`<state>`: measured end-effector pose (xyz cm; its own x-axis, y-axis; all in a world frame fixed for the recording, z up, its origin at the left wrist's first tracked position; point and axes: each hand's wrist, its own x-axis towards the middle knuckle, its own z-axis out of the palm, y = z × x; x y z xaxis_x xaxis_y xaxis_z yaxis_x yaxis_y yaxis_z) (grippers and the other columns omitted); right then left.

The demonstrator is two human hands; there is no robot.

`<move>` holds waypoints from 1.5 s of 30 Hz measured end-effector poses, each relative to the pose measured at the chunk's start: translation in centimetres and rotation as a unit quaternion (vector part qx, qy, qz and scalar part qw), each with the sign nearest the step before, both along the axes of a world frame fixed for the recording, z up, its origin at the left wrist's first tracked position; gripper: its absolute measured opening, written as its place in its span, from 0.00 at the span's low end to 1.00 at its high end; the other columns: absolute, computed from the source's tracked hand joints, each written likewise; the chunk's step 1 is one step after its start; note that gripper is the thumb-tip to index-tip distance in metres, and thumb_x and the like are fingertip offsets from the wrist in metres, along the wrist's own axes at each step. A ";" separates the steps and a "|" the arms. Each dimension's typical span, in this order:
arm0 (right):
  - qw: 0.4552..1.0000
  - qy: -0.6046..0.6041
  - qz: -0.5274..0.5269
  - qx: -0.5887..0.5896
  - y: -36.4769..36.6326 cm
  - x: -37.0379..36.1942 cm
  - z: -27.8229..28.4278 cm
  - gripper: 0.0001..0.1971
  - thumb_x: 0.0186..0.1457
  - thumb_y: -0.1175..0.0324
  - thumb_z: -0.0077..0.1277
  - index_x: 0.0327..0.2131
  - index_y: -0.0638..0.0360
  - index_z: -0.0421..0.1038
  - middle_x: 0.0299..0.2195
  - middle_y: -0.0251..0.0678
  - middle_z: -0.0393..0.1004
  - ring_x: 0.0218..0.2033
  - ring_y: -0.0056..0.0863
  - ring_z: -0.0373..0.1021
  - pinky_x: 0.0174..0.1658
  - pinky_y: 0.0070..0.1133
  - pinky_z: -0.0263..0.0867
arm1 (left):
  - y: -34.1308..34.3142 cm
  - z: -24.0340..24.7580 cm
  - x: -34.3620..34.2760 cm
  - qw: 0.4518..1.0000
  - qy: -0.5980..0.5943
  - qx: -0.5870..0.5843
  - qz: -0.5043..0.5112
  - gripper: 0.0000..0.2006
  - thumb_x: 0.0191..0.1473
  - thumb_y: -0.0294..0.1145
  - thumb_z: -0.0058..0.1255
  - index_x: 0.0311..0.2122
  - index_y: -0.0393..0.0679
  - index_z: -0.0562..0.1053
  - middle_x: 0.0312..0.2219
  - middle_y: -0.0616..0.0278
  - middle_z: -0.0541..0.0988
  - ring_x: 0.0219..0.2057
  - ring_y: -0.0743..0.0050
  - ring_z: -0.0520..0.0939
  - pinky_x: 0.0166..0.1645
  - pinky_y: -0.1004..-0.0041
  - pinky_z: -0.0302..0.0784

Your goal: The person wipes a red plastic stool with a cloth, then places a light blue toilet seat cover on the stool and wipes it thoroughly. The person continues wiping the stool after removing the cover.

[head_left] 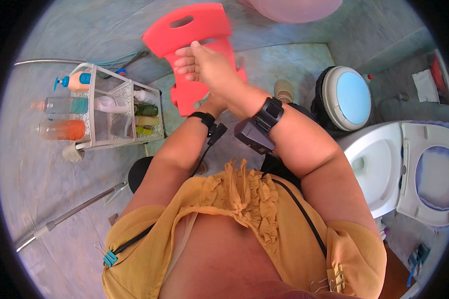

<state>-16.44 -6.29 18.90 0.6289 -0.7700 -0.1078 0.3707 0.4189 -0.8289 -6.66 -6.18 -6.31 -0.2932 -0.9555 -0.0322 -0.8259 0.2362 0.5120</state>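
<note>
A red plastic piece (187,37), shaped like a small chair or stool with an oval handle hole, stands tilted in front of me. My right hand (204,65) is over its middle, fingers stretched out to the left and slightly bent, with nothing seen in them. Whether those fingers touch the plastic cannot be made out. Below it, my left hand (214,103) is by the lower part of the red piece. The right wrist and forearm cover most of it, so its fingers are hidden. Both wrists wear black straps with small devices.
On the left a white rack (91,107) holds several bottles, with a metal pole (75,212) below it. To the right are a bin with a light-blue lid (353,97) and a white toilet (371,149), its lid raised. A pink basin (297,7) shows at the top.
</note>
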 end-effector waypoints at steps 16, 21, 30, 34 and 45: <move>0.999 0.026 -0.022 -0.014 -1.4 -0.1 -1.4 0.27 0.73 0.49 0.30 0.50 0.62 0.72 0.39 0.33 0.76 0.38 0.21 0.72 0.43 0.21 0.69 | -2.1 2.1 4.9 0.976 -0.199 0.006 0.091 0.31 0.61 0.42 0.47 0.68 0.47 0.59 0.66 0.51 0.62 0.67 0.53 0.62 0.69 0.59 0.57; 1.000 0.014 -0.025 -0.014 -1.5 -0.6 -1.2 0.26 0.73 0.49 0.30 0.50 0.61 0.72 0.39 0.33 0.77 0.38 0.22 0.72 0.44 0.22 0.69 | 0.9 1.1 11.8 0.955 -0.228 0.062 0.178 0.31 0.58 0.29 0.50 0.67 0.43 0.61 0.66 0.49 0.62 0.69 0.53 0.61 0.70 0.61 0.59; 0.999 0.021 -0.018 -0.024 -0.8 -1.3 -0.7 0.26 0.73 0.50 0.30 0.50 0.61 0.72 0.40 0.34 0.77 0.40 0.22 0.71 0.45 0.23 0.68 | 6.8 0.4 14.3 0.940 -0.249 0.055 0.227 0.33 0.54 0.28 0.51 0.67 0.41 0.61 0.66 0.45 0.62 0.67 0.50 0.64 0.70 0.63 0.60; 0.999 0.023 -0.002 -0.029 -0.3 -1.1 -0.8 0.26 0.73 0.50 0.30 0.51 0.61 0.71 0.41 0.34 0.77 0.40 0.23 0.71 0.45 0.23 0.68 | 7.6 0.1 11.9 0.952 -0.203 0.042 0.226 0.31 0.55 0.27 0.47 0.66 0.39 0.63 0.66 0.43 0.63 0.67 0.49 0.63 0.71 0.64 0.58; 0.999 0.036 0.002 -0.026 -0.2 0.2 -1.0 0.26 0.73 0.50 0.30 0.50 0.62 0.72 0.39 0.35 0.77 0.38 0.22 0.72 0.42 0.22 0.69 | 2.7 2.5 1.1 0.999 -0.030 0.024 0.007 0.29 0.57 0.29 0.48 0.65 0.43 0.64 0.65 0.45 0.64 0.67 0.53 0.64 0.71 0.64 0.56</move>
<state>-16.29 -6.47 17.85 0.6235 -0.7737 -0.1129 0.3088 0.3763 -0.8735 -5.59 -3.53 -3.84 -0.2762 -0.9564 -0.0944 -0.8580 0.2011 0.4726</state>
